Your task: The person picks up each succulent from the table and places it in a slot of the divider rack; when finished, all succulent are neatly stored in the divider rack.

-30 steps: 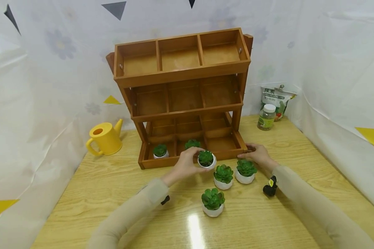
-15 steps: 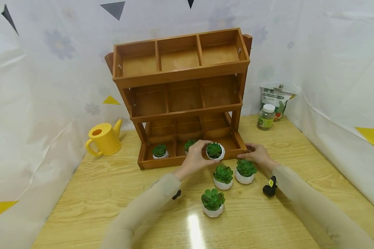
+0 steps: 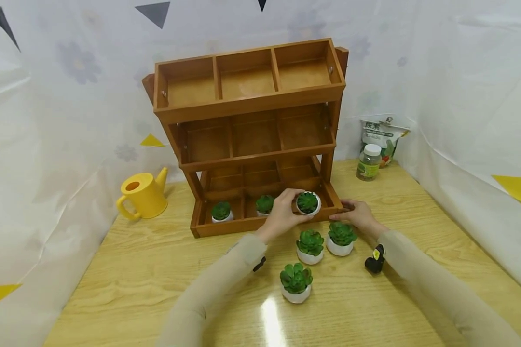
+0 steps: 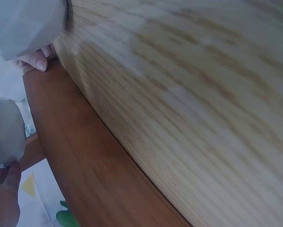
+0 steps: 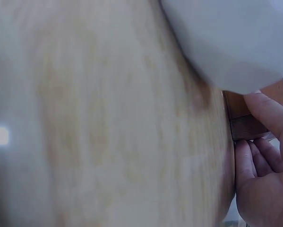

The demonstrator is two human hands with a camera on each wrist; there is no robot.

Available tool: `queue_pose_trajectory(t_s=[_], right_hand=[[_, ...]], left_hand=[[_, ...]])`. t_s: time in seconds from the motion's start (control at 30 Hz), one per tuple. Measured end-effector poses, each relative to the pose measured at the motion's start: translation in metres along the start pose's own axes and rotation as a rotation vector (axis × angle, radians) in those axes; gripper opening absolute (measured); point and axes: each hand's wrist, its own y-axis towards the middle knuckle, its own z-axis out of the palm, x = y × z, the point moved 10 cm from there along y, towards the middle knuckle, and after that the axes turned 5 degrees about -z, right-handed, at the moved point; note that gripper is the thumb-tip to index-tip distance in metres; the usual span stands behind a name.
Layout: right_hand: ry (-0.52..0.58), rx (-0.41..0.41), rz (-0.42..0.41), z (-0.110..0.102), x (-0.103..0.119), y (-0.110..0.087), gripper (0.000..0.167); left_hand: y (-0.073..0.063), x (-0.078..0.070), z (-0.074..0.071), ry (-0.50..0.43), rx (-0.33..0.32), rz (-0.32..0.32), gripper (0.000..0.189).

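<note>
Between thumb and fingers, my left hand [image 3: 281,214] holds a small succulent [image 3: 308,203] in a white pot, over the front rail of the right compartment in the wooden plant rack's bottom tier [image 3: 239,225]. The left wrist view shows that white pot [image 4: 6,135] above the rail. My right hand [image 3: 359,215] grips the rack's front right corner; in the right wrist view the thumb [image 5: 266,109] lies on the front face, the fingers around the side. Two potted succulents, one left [image 3: 221,211] and one middle [image 3: 265,204], sit in the bottom tier.
Three potted succulents [image 3: 310,246] stand on the table in front of the rack, one close by my right wrist. A yellow watering can [image 3: 144,195] is at the left. A lidded jar [image 3: 368,164] and a clipped bag [image 3: 384,137] stand at the back right.
My left hand has carried the potted succulent right and away from me, from in front of the middle compartment to the right one. The right hand keeps its place on the corner.
</note>
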Motion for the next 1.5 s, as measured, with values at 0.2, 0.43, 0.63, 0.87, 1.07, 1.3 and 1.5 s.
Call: queue_pose_trajectory(t_s=[0.2, 0.43, 0.63, 0.87, 1.07, 1.3, 1.5], right_hand=[[-0.003, 0.003, 0.0, 0.001, -0.003, -0.001, 0.082], [0.032, 0.023, 0.01, 0.002, -0.006, -0.001, 0.082], [0.017, 0.015, 0.009, 0.001, -0.007, 0.0, 0.082], [0.017, 0.017, 0.017, 0.001, -0.006, -0.002, 0.082], [0.024, 0.02, 0.017, 0.0, -0.004, -0.002, 0.085], [0.001, 0.024, 0.017, -0.001, -0.003, -0.001, 0.086], [0.016, 0.023, 0.023, 0.0, -0.004, 0.0, 0.084]], left_hand=[[0.006, -0.001, 0.009, -0.004, 0.015, -0.006, 0.064], [0.013, -0.004, 0.015, 0.04, 0.002, 0.005, 0.064], [0.018, -0.002, 0.02, 0.089, -0.032, -0.006, 0.063], [0.022, -0.003, 0.023, 0.079, -0.046, -0.023, 0.062], [0.028, -0.004, 0.025, 0.108, -0.051, -0.041, 0.063], [0.032, -0.001, 0.028, 0.11, -0.045, -0.09, 0.066], [0.035, 0.006, 0.029, 0.099, -0.028, -0.151, 0.067]])
